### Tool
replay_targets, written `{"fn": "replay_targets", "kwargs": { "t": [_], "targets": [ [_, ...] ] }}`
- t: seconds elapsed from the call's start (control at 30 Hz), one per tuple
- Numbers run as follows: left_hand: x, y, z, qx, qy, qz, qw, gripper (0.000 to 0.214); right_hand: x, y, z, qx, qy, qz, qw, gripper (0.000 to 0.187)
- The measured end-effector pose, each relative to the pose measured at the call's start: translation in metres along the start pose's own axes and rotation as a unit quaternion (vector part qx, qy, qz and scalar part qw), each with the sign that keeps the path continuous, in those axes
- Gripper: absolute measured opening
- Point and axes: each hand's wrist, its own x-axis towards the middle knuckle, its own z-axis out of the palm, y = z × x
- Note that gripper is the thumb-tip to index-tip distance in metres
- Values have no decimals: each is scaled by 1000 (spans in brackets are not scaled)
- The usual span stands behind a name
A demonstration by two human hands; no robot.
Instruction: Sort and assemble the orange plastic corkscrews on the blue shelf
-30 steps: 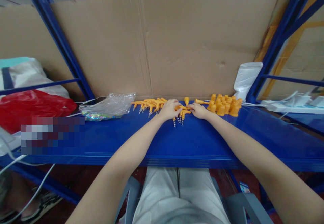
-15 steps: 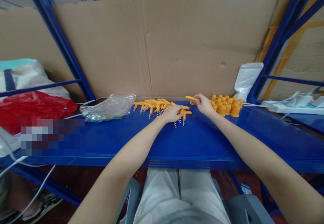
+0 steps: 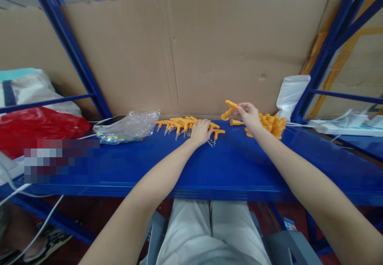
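Observation:
A row of orange T-handled corkscrews (image 3: 184, 123) with metal spirals lies along the back of the blue shelf. Over its right end rests my left hand (image 3: 201, 131), fingers spread on the handles. My right hand (image 3: 249, 115) is raised above the shelf, its fingers closed on one handle end of an orange corkscrew (image 3: 231, 105). That corkscrew's lower part ends in a flared orange sleeve, and no spiral shows. Below it an orange flared sleeve (image 3: 236, 122) lies on its side. Behind my right wrist is a cluster of orange sleeves (image 3: 277, 126), partly hidden.
A clear plastic bag (image 3: 128, 127) with colourful contents lies left of the corkscrews. A cardboard sheet (image 3: 209, 49) stands behind the blue shelf (image 3: 191, 165). A white pouch (image 3: 291, 93) leans at the right post. Power strips and cables (image 3: 347, 125) lie farther right.
My right hand has risen and moved right with the corkscrew, now tilted with its flared end showing. A sleeve lying on its side has come into view. My left hand has shifted slightly back over the corkscrews.

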Motion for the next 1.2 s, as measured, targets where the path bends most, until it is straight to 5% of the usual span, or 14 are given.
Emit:
{"fn": "replay_targets", "kwargs": {
  "t": [0.2, 0.3, 0.43, 0.53, 0.7, 0.87, 0.97, 1.2],
  "targets": [
    [3, 3, -17, -72, 128, 59, 987, 60, -13, -9, 13, 2, -56, -26, 998, 11],
    [3, 11, -30, -95, 127, 90, 983, 52, -22, -13, 24, -6, -107, -70, 992, 15],
    [3, 19, -38, -126, 72, 17, 989, 17, -32, -19, 34, -8, -157, -122, 980, 19],
    [5, 20, -39, -200, 98, -62, 973, 6, -31, -21, 32, -3, -142, -131, 981, 23],
    [9, 20, -41, -368, 131, -112, 913, 9, -22, -18, 21, -55, -70, -35, 995, 27],
    [11, 19, -40, -415, 131, -108, 894, 12, -23, -25, 12, 64, -190, 127, 971, 33],
    [12, 14, -39, -394, 139, -94, 904, 11, -22, -30, 7, 91, -238, 155, 955, 39],
    [18, -2, -33, -413, 142, -77, 896, 4, -20, -31, 1, 188, -266, 178, 928, 16]
  ]
}}
